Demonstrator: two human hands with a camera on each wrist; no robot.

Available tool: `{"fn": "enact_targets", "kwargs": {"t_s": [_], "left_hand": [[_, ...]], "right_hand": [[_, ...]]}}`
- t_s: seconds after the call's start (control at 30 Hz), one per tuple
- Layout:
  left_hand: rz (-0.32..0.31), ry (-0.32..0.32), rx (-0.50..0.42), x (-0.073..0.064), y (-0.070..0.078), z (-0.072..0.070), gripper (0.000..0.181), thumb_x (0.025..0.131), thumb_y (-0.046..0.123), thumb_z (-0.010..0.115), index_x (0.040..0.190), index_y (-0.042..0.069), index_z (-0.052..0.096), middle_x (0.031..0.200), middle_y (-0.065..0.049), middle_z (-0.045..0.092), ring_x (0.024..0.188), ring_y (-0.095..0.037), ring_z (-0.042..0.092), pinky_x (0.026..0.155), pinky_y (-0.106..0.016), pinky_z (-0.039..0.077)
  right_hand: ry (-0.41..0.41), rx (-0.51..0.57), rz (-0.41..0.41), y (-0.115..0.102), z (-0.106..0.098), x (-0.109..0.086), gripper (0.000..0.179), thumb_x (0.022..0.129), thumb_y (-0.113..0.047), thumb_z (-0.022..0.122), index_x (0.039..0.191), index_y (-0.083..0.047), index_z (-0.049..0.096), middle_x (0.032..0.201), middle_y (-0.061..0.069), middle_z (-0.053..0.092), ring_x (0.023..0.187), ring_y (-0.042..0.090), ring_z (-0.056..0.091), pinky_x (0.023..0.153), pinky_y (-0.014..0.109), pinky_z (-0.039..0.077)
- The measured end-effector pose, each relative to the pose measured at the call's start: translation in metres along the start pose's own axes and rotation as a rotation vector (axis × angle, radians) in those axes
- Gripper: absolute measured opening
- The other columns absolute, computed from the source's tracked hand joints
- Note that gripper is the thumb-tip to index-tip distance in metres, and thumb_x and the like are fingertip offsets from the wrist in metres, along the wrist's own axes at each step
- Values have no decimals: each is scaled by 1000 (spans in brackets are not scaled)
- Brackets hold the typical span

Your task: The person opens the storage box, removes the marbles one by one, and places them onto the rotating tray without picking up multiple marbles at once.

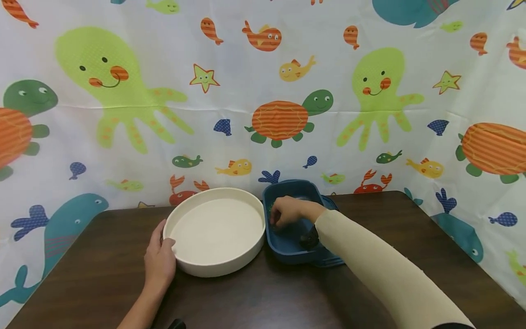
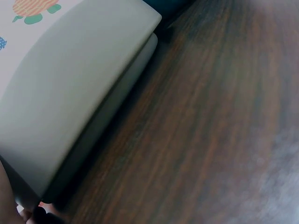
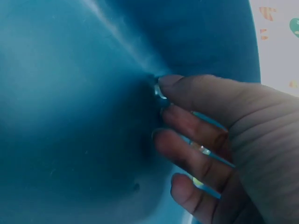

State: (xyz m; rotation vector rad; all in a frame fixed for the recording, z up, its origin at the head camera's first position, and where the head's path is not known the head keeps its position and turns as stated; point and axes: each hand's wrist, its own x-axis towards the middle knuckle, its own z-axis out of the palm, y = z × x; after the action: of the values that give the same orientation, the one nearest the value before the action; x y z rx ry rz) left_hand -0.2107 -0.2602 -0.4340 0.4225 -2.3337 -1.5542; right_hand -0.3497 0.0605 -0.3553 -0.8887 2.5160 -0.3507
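My left hand (image 1: pixel 160 258) grips the left side of a round cream tray (image 1: pixel 213 269) with a raised wall, thumb over the rim. In the left wrist view the tray's outer wall (image 2: pixel 79 79) fills the upper left. My right hand (image 1: pixel 289 212) reaches down into a deep blue plastic container (image 1: pixel 287 258) right beside the tray. Between its thumb and index fingertip it pinches a small, shiny, clear piece (image 3: pixel 159 91), mostly hidden by the thumb. Other small shiny bits (image 3: pixel 201 148) show behind the curled fingers.
Another blue piece (image 1: pixel 328 262), perhaps a lid, lies under the container's right side. Both vessels stand on a dark wooden table (image 1: pixel 102 274). Close behind the table hangs a white curtain (image 1: pixel 246 68) printed with sea animals. A dark object (image 1: pixel 177 324) pokes in at the bottom edge.
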Motion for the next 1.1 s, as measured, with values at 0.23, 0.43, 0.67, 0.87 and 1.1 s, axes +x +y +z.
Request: {"fn": "enact_targets", "kwargs": {"t_s": [0.23, 0.43, 0.67, 0.87, 1.1], "left_hand": [[-23, 9, 10, -5, -2, 1, 61, 102, 17, 27, 163, 17, 21, 168, -15, 24, 153, -42, 25, 121, -64, 24], [-19, 0, 13, -5, -2, 4, 61, 103, 18, 26, 163, 17, 19, 169, -14, 22, 153, -42, 25, 121, -64, 24], [-10, 2, 20, -4, -1, 5, 61, 103, 18, 25, 163, 16, 19, 168, -15, 23, 152, -42, 26, 121, -63, 25], [-12, 7, 21, -5, 2, 6, 61, 102, 17, 26, 163, 16, 20, 168, -15, 23, 152, -42, 26, 122, -63, 24], [-26, 32, 13, -6, 3, 6, 62, 102, 17, 27, 163, 16, 21, 167, -16, 25, 152, -41, 28, 122, -61, 25]], "right_hand": [[-4, -53, 7, -2, 4, 3, 9, 90, -15, 75, 100, -14, 76, 101, 1, 74, 88, 12, 65, 86, 29, 59], [3, -63, 14, 1, 7, 1, 5, 92, -16, 73, 97, -16, 76, 98, 0, 73, 87, 12, 64, 84, 28, 58], [28, -34, 6, 2, 1, -7, 5, 94, -16, 70, 97, -16, 75, 95, -1, 72, 86, 12, 65, 81, 27, 58], [70, -41, -38, 1, -13, -14, 5, 94, -19, 71, 92, -17, 74, 88, -3, 70, 79, 10, 62, 70, 23, 54], [87, 6, -115, -21, -39, -22, 8, 95, -19, 70, 94, -13, 74, 92, 7, 75, 83, 22, 69, 69, 25, 54]]}}
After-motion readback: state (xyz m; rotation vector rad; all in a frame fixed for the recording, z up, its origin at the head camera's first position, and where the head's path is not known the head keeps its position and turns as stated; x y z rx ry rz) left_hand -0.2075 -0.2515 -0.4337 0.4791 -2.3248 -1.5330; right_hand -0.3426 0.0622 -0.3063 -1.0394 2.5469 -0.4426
